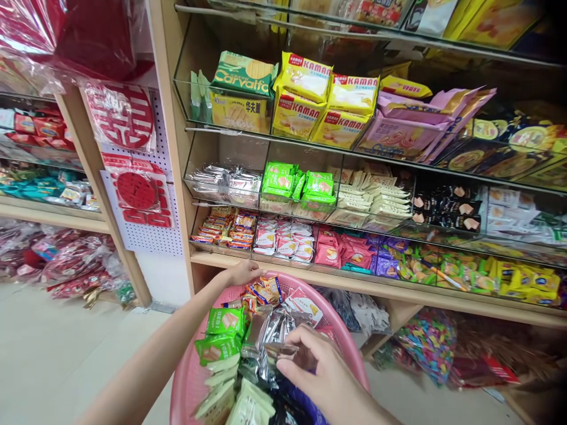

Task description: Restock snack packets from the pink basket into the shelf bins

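Observation:
A pink plastic basket [181, 378] stands below me, filled with small snack packets. My left hand [244, 274] grips its far rim. Over the middle of the basket, my right hand [316, 363] pinches a shiny silver packet [282, 349] between thumb and fingers. More silver packets [275, 324] lie just beyond it. Green wafer packets [221, 335] sit at the left, with cream packets [250, 404] nearer me. Orange packets [264, 290] and white packets [304, 306] rest toward the far rim. Dark and purple packets are partly hidden under my right hand.
Ahead rises a wooden shelf [354, 290] with glass-fronted bins of snack packets, including silver packets [224, 180] and green packets [299, 183]. Bagged goods [427, 345] lie beneath it on the right. At the left hang red decorations [137, 192] on a pegboard.

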The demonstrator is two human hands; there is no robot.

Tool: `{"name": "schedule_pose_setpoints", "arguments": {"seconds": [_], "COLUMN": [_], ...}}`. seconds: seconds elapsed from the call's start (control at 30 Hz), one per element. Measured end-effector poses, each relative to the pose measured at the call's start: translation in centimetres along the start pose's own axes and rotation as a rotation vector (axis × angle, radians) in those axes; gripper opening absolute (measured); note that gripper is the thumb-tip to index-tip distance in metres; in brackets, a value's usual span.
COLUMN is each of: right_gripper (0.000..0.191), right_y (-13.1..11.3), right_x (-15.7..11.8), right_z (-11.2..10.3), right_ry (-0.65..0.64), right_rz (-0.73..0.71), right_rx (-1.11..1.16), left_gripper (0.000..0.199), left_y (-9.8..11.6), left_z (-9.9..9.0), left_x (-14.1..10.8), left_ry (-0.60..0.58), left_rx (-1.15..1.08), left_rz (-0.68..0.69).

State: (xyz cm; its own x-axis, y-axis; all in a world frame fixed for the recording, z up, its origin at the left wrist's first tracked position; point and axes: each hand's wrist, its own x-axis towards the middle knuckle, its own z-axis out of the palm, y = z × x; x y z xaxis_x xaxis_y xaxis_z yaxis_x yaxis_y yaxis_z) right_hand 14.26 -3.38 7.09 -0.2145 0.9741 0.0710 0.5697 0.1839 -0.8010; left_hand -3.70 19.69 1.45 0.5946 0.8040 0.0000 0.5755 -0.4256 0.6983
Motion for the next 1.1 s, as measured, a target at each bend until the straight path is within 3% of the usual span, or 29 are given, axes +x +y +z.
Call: {"name": "schedule_pose_setpoints", "arguments": {"seconds": [0.13, 0.23, 0.4, 0.53, 0.77, 1.1], "right_gripper": [0.016, 0.021, 0.013, 0.010, 0.010, 0.023], "right_y": [-0.2, -0.1, 0.7, 0.8, -0.1, -0.3], "right_x": [0.3, 0.5, 0.7, 1.0, 2.0, 2.0], "right_z": [0.6, 0.8, 1.6, 1.9, 1.3, -0.3], "right_ry": [-0.061, -0.084, -0.161, -0.125, -0.144, -0.151], "right_rz": [0.075, 0.050, 0.017, -0.015, -0.118, -0.132], "right_rx": [0.042, 0.019, -0.022, -0.121, -0.301, -0.235], "left_gripper": [0.054, 0.053, 0.054, 0.055, 0.057, 0.057], "left_y": [-0.1, -0.2, -0.2, -0.1, -0.1, -0.4], "left_z": [0.1, 0.1, 0.1, 0.1, 0.1, 0.1], "left_x": [0.0, -0.1, -0.1, -0.1, -0.2, -0.1], "left_ry": [0.004, 0.011, 0.010, 0.017, 0.030, 0.027], "left_rx": [0.002, 0.001, -0.003, -0.003, -0.007, -0.010], "left_rz": [-0.008, -0.009, -0.010, -0.003, -0.007, -0.008]}}
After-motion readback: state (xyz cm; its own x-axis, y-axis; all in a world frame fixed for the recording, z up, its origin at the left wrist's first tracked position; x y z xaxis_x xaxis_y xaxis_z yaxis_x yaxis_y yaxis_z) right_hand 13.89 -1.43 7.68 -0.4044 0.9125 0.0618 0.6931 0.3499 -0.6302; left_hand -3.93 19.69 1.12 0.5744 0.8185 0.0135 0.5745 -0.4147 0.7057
